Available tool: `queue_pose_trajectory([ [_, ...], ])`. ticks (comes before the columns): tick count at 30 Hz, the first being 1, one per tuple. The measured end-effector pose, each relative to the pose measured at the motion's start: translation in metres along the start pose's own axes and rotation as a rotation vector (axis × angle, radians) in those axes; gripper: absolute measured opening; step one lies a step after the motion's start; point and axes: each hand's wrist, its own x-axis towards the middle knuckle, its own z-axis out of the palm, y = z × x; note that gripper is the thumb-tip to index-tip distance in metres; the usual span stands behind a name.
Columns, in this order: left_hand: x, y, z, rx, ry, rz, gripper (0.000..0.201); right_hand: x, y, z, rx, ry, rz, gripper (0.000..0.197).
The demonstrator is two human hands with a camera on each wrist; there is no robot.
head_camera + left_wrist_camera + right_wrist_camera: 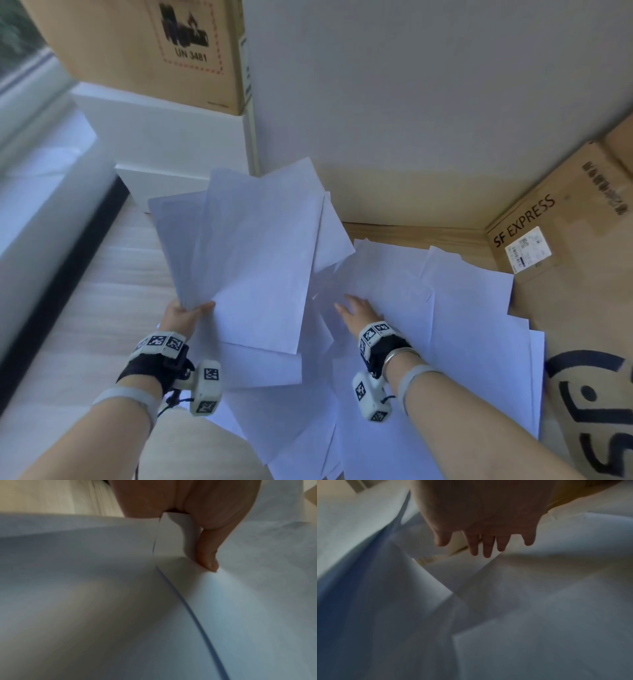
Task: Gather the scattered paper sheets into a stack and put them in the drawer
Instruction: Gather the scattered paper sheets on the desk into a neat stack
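My left hand [186,313] pinches the near corner of a fanned bunch of white sheets [253,246] and holds it up off the floor. In the left wrist view the thumb [208,555] presses on top of the held sheets [102,588]. My right hand [356,310] lies flat with spread fingers [488,546] on the loose sheets [445,325] that overlap across the floor to the right; these sheets [539,601] fill the right wrist view. No drawer is in view.
A white wall [411,102] rises behind the papers. A white block [164,144] carries a cardboard box [144,44] at the back left. An SF Express carton [565,212] stands at the right. Pale wooden floor [113,291] and a window frame [51,240] lie to the left.
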Motion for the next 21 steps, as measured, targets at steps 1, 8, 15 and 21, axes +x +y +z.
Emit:
queue_pose_trajectory([
  [1, -0.001, 0.0, -0.002, -0.015, 0.0, -0.004, 0.04, -0.002, -0.007, -0.004, 0.071, 0.004, -0.025, 0.057],
  [8, -0.002, 0.015, -0.009, -0.129, -0.012, 0.012, 0.043, -0.014, -0.048, -0.037, 0.584, -0.03, -0.184, 0.039],
  [15, -0.019, 0.036, 0.004, -0.087, -0.063, 0.064, 0.054, -0.011, -0.05, -0.062, 0.934, 0.031, -0.218, 0.025],
  [21, -0.029, 0.037, 0.024, -0.07, -0.125, 0.06, 0.051, -0.014, -0.042, -0.078, 0.696, 0.294, -0.12, 0.037],
])
